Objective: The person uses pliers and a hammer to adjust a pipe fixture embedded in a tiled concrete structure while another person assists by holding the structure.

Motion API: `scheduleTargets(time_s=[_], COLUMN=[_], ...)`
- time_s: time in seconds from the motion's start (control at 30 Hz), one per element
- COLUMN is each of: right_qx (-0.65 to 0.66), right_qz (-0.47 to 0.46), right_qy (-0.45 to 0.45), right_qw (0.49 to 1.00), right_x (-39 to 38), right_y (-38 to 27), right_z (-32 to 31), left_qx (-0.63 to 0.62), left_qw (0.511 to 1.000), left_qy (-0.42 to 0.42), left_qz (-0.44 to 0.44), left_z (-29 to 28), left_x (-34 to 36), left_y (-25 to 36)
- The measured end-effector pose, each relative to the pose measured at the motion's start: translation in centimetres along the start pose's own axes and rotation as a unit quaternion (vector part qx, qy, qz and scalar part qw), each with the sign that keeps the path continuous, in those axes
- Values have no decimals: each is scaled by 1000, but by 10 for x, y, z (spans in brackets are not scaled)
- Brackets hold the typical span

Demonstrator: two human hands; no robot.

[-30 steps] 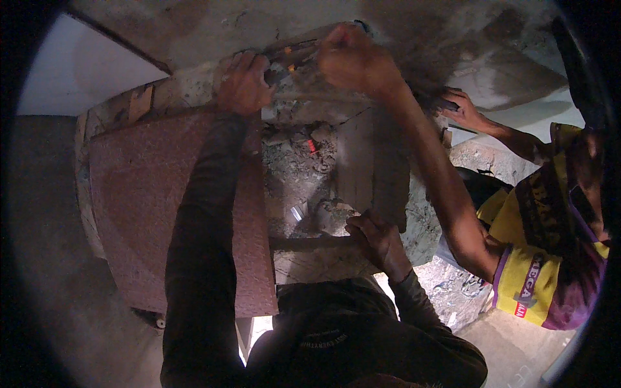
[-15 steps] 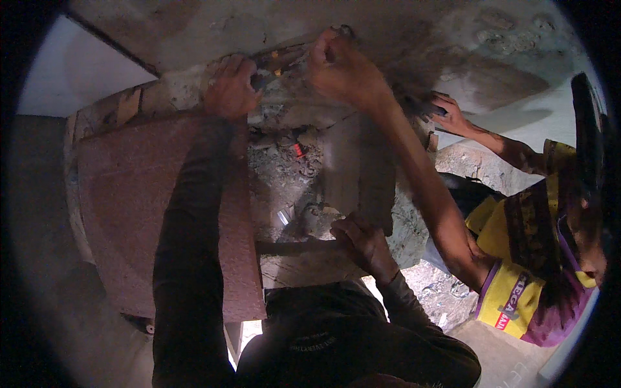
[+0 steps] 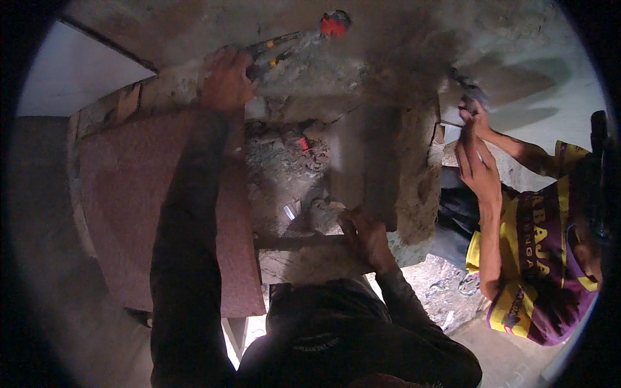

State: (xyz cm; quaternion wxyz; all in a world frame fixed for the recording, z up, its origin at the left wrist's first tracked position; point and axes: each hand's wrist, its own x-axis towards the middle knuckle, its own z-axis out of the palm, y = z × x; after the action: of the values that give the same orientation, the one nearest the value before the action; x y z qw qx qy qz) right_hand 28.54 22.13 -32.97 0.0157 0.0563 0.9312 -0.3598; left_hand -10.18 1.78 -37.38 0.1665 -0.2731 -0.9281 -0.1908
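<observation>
My left hand (image 3: 226, 77) is closed round the near end of a dark two-armed tool (image 3: 272, 63) with yellow bands, lying at the back of the worktop. The tool's exact kind is unclear. Beyond its tips sits a small red-and-black roundish piece (image 3: 335, 24). Closer to me, my right hand (image 3: 367, 238) has its fingers curled at the front edge, by the end of a dark bar (image 3: 297, 243); what it grips, if anything, is hidden. Between my hands a rubble-filled recess (image 3: 278, 174) holds a red bit (image 3: 305, 143) and a shiny metal piece (image 3: 289, 212).
A reddish-brown slab (image 3: 129, 207) fills the left side under my left forearm. At the right, a co-worker in a purple and yellow shirt (image 3: 537, 239) brings both hands (image 3: 477, 149) together at a dark blurred thing (image 3: 471, 89). Light rubble (image 3: 446, 284) covers the ground below.
The co-worker's long arm has drawn back from the far worktop to the right, uncovering the red-and-black piece. Their other hand has shifted slightly right. My hands stay nearly in place.
</observation>
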Motion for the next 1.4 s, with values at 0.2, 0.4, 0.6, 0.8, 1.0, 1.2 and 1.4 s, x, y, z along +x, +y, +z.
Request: scheduleTargets(time_s=[0.2, 0.4, 0.6, 0.8, 1.0, 1.2, 1.4], right_qx=[2, -32, -9, 34, 64, 76, 120], right_qz=[-16, -30, -18, 26, 53, 47, 69], right_qy=[23, 52, 45, 38, 29, 27, 5], right_qw=[1000, 998, 999, 998, 996, 996, 990], right_x=[2, -3, -1, -3, -2, -3, 0], right_y=[-3, -1, -1, 1, 4, 11, 15], right_z=[5, 12, 6, 4, -3, 1, 1], left_qx=[10, 57, 40, 63, -19, 137, 57], left_qw=[999, 990, 994, 994, 997, 976, 978], left_qy=[-29, -102, -96, -58, -66, 132, 174], left_qz=[-20, -83, 15, 69, -22, 110, 102], left_z=[-13, -25, -9, -5, -10, -31, -14], left_x=[-4, -4, -12, -18, -8, -3, -4], left_y=[12, 31, 9, 5, 15, 31, 20])
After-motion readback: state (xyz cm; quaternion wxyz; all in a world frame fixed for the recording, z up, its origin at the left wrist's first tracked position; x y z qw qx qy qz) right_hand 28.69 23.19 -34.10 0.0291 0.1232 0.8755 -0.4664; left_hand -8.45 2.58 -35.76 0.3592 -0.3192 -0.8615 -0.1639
